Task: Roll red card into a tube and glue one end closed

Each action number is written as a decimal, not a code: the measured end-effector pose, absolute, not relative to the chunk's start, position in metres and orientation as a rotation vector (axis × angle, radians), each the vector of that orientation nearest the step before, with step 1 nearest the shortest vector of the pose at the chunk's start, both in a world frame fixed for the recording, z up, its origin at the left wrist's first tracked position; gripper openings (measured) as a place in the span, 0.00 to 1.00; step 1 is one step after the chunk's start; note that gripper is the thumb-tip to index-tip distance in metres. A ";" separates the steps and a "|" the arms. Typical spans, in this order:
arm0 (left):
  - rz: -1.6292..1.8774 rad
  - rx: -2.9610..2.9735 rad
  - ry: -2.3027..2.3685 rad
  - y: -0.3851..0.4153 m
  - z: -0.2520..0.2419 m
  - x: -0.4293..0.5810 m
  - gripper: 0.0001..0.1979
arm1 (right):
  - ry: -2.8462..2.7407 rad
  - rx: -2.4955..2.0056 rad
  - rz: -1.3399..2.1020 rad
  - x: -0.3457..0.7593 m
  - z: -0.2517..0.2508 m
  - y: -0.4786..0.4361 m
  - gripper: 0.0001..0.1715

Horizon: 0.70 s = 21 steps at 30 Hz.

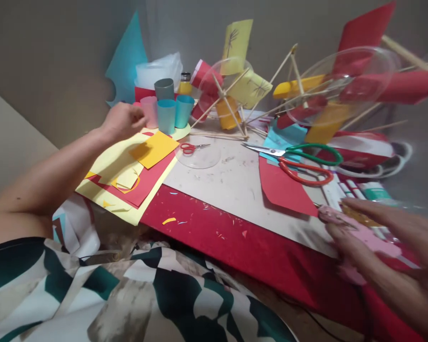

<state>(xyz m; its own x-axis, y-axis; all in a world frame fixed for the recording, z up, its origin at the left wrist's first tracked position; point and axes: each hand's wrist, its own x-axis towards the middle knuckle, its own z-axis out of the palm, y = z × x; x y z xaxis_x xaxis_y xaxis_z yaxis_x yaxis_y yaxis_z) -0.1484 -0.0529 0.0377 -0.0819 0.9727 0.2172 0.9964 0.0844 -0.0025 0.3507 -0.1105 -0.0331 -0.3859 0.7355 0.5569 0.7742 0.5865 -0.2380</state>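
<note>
"While my right hand (421, 285) holds the pink glue gun (360, 232) out at the near right, my left hand (124, 120) is over at the far left, at the pink cup (150, 113)."

"Are your left fingers pinching that cup?"

"I can't tell. They're curled in beside it, but whether they grip the rim or only sit close doesn't show. My right fingers are loosely around the gun, thumb on its near side, all a bit blurred."

"What could go wrong from there?"

"The nozzle is right by the corner of the red paper (285, 187), so a drip or a dipped wrist could spoil it, and if the gun is hot, my skin as well. On the left, the pink cup stands close to a blue cup (166, 118); one careless nudge might tip both. The large scissors (276, 152), on the right of the surface (231, 171), could get knocked too if I swing that arm inward."

"Any brand or writing?"

"None I can read. The white markers (355, 190) are too blurred, and the dark marks on the yellow paper (258, 88) look like drawn lines rather than letters."
</note>
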 end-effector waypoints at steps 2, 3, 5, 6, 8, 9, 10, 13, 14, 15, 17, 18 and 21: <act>-0.148 -1.830 -2.299 -0.062 0.043 -0.168 0.18 | -2.224 -1.122 -0.064 0.330 -0.017 -0.109 0.30; -0.093 -1.776 -2.347 -0.066 0.044 -0.177 0.18 | -2.282 -1.047 -0.056 0.320 -0.010 -0.107 0.29; 0.017 -1.663 -2.450 -0.072 0.041 -0.190 0.17 | -2.316 -0.933 -0.081 0.301 0.003 -0.103 0.26; 0.063 -1.623 -2.495 -0.074 0.038 -0.196 0.18 | -2.352 -0.891 -0.109 0.292 0.007 -0.101 0.26; 0.113 -1.554 -2.569 -0.074 0.029 -0.205 0.23 | -2.433 -0.763 -0.167 0.275 0.011 -0.094 0.23; 0.121 -1.527 -2.600 -0.074 0.023 -0.209 0.25 | -2.481 -0.704 -0.187 0.268 0.010 -0.091 0.22; 0.122 -1.509 -2.629 -0.073 0.018 -0.213 0.27 | -2.509 -0.656 -0.193 0.260 0.008 -0.087 0.21; 0.092 -1.483 -2.688 -0.071 0.007 -0.223 0.27 | -2.549 -0.580 -0.142 0.239 -0.005 -0.078 0.23; 0.073 -1.484 -2.697 -0.072 0.004 -0.225 0.26 | -2.565 -0.570 -0.113 0.232 -0.010 -0.076 0.24; 0.052 -1.489 -2.702 -0.073 0.002 -0.227 0.26 | -2.592 -0.568 -0.084 0.225 -0.014 -0.073 0.24; 0.008 -1.498 -2.705 -0.075 -0.001 -0.230 0.26 | -2.663 -0.558 -0.046 0.211 -0.022 -0.069 0.23; -0.012 -1.505 -2.705 -0.077 -0.002 -0.231 0.26 | -2.704 -0.556 -0.035 0.203 -0.024 -0.067 0.22; -0.055 -1.520 -2.709 -0.083 -0.004 -0.230 0.24 | -2.824 -0.574 0.005 0.181 -0.028 -0.061 0.18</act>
<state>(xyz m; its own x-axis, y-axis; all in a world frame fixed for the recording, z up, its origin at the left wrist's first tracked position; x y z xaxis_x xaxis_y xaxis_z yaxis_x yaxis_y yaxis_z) -0.2300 -0.0831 -0.0044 -0.5207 0.8524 0.0471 0.8536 0.5207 0.0141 0.1806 -0.0607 -0.0278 -0.8886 0.3842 0.2507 0.3833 0.9220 -0.0544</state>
